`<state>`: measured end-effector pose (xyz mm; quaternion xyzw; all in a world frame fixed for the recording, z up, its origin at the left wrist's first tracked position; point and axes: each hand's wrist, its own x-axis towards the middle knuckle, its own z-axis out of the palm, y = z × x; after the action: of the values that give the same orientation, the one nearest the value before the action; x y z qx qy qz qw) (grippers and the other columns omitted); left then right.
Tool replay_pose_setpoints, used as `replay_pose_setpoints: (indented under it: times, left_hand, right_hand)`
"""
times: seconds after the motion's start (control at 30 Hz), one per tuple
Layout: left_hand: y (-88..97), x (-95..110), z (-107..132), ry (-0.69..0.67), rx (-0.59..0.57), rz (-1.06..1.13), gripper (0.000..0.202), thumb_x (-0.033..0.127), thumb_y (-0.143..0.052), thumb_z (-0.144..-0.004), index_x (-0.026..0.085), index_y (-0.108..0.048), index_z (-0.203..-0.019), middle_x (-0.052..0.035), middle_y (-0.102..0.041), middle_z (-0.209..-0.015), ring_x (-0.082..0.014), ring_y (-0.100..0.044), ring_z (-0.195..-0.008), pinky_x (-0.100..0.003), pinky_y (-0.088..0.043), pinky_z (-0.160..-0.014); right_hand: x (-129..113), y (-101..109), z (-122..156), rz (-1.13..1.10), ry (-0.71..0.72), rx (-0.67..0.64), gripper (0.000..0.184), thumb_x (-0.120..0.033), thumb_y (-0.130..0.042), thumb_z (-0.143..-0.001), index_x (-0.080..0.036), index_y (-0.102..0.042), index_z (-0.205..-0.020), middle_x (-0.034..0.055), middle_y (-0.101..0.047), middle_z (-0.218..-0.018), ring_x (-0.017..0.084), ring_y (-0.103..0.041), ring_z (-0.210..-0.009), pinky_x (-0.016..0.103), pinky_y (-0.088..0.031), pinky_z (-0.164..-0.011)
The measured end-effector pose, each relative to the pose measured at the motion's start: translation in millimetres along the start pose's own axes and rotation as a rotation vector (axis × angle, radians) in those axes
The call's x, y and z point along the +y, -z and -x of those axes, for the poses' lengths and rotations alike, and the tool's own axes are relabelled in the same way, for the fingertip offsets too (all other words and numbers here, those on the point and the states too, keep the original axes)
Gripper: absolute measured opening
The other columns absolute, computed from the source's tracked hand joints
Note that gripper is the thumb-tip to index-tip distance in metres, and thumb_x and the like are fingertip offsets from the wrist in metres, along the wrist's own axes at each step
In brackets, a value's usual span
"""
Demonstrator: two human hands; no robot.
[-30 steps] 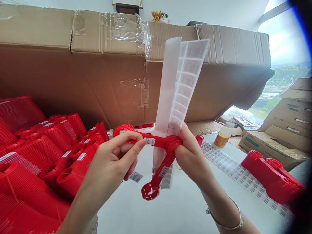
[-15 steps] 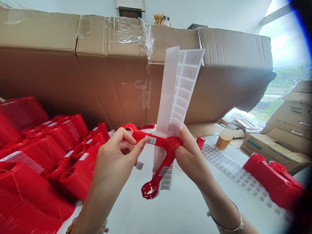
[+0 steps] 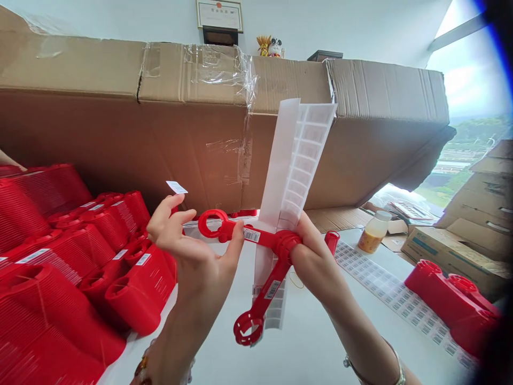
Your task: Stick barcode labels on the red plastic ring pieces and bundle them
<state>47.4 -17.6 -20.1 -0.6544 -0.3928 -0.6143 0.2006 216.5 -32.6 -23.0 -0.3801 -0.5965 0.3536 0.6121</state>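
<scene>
Head view, right hand [image 3: 316, 262]: grips red bracket [image 3: 267, 239], label sheet [image 3: 300, 155].
Left hand [image 3: 188, 251]: bracket's 9 o'clock, fingers spread, sticker [image 3: 177, 187] on fingertip.

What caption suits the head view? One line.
Right hand grips red plastic arms and label sheet; left hand bears a label on one fingertip.

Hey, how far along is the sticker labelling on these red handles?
Done: the stacked red parts on the left carry white stickers, and both red handles in the right hand show barcodes. In hand: the left hand has a loose sticker on its forefinger, thumb on one handle. Left: the sticker sheet looks mostly full, and the red pile at right shows none.
</scene>
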Motion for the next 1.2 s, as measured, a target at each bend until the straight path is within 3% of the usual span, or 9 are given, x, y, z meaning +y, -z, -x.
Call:
replay_pose_setpoints:
  times: [0.17, 0.3, 0.63, 0.8, 0.87, 0.93, 1.03, 1.13, 1.2]
  left_hand:
    - [-9.6, -1, 2, -0.038, 0.045, 0.023, 0.066, 0.022, -0.079, -0.080, 0.029, -0.024, -0.117, -0.0218, -0.033, -0.144, -0.0356, -0.034, -0.142, -0.061, -0.042, -0.112]
    - [-11.7, -3, 6, -0.045, 0.020, -0.008, 0.067, 0.023, -0.079, -0.080, 0.028, -0.025, -0.118, -0.0233, -0.031, -0.146, -0.0378, -0.032, -0.144, -0.064, -0.040, -0.110]
    - [-8.8, 0, 4, -0.006, -0.064, -0.051, 0.079, 0.047, -0.085, -0.076, 0.023, -0.030, -0.128, -0.0269, -0.034, -0.146, -0.0420, -0.040, -0.136, -0.069, -0.033, -0.111]
    - [17.3, -20, -14, 0.354, -0.170, 0.136, 0.032, 0.051, -0.054, -0.098, 0.025, -0.052, -0.116, -0.0146, -0.041, -0.146, -0.0318, -0.030, -0.149, -0.061, -0.020, -0.123]
    - [24.4, -28, -22, 0.525, -0.291, 0.207, 0.036, 0.058, -0.049, -0.099, 0.026, -0.063, -0.103, -0.0111, -0.042, -0.149, -0.0322, -0.031, -0.150, -0.061, -0.019, -0.124]
    - [29.2, -32, -29, 0.696, -0.427, 0.329, 0.043, 0.064, -0.050, -0.097, 0.026, -0.070, -0.095, -0.0088, -0.050, -0.147, -0.0335, -0.043, -0.143, -0.060, -0.028, -0.122]
    - [37.1, -26, -35, 0.879, -0.592, 0.639, 0.037, 0.062, -0.062, -0.091, 0.029, -0.077, -0.098, -0.0072, -0.071, -0.122, -0.0308, -0.064, -0.119, -0.050, -0.051, -0.107]
    - [45.6, -18, -32, 0.935, -0.549, 0.856, 0.026, 0.052, -0.069, -0.089, 0.032, -0.080, -0.101, -0.0038, -0.077, -0.104, -0.0283, -0.070, -0.108, -0.046, -0.061, -0.094]
    - [47.3, -21, -29, 0.932, -0.493, 0.950, 0.020, 0.047, -0.068, -0.091, 0.034, -0.081, -0.098, -0.0025, -0.077, -0.102, -0.0275, -0.070, -0.110, -0.047, -0.061, -0.096]
  right_hand:
    - [7, -4, -4, -0.046, -0.021, -0.027, 0.045, -0.007, -0.048, -0.082, -0.030, -0.063, -0.117, 0.0016, -0.062, -0.100, 0.020, -0.054, -0.084, 0.031, -0.048, -0.067]
    - [9, -6, -3, -0.045, -0.033, -0.030, 0.040, -0.006, -0.048, -0.083, -0.029, -0.063, -0.111, 0.0004, -0.057, -0.094, 0.018, -0.051, -0.080, 0.030, -0.047, -0.067]
    - [15, -7, -8, -0.012, -0.020, -0.053, 0.050, -0.006, -0.047, -0.079, -0.028, -0.064, -0.120, 0.0023, -0.065, -0.104, 0.022, -0.059, -0.096, 0.032, -0.050, -0.073]
    - [10, -3, -10, 0.008, -0.019, -0.025, 0.053, -0.005, -0.047, -0.076, -0.029, -0.066, -0.119, 0.0020, -0.070, -0.111, 0.023, -0.063, -0.099, 0.033, -0.052, -0.074]
    - [7, -2, -9, -0.008, 0.002, -0.023, 0.055, -0.004, -0.046, -0.075, -0.029, -0.067, -0.119, 0.0019, -0.070, -0.116, 0.024, -0.064, -0.105, 0.034, -0.053, -0.078]
    - [5, -2, -8, -0.004, 0.007, -0.012, 0.056, -0.004, -0.045, -0.075, -0.029, -0.067, -0.120, 0.0022, -0.070, -0.119, 0.024, -0.064, -0.108, 0.035, -0.054, -0.080]
    - [5, -1, -7, -0.016, -0.008, -0.012, 0.054, -0.004, -0.047, -0.076, -0.027, -0.067, -0.121, 0.0030, -0.070, -0.121, 0.024, -0.064, -0.110, 0.035, -0.055, -0.083]
    - [8, 2, -8, -0.070, -0.050, -0.037, 0.050, -0.005, -0.051, -0.078, -0.026, -0.066, -0.120, 0.0040, -0.071, -0.119, 0.024, -0.065, -0.109, 0.034, -0.056, -0.081]
    - [9, 3, -10, -0.096, -0.081, -0.038, 0.047, -0.005, -0.053, -0.078, -0.026, -0.067, -0.119, 0.0039, -0.072, -0.118, 0.023, -0.066, -0.105, 0.033, -0.057, -0.078]
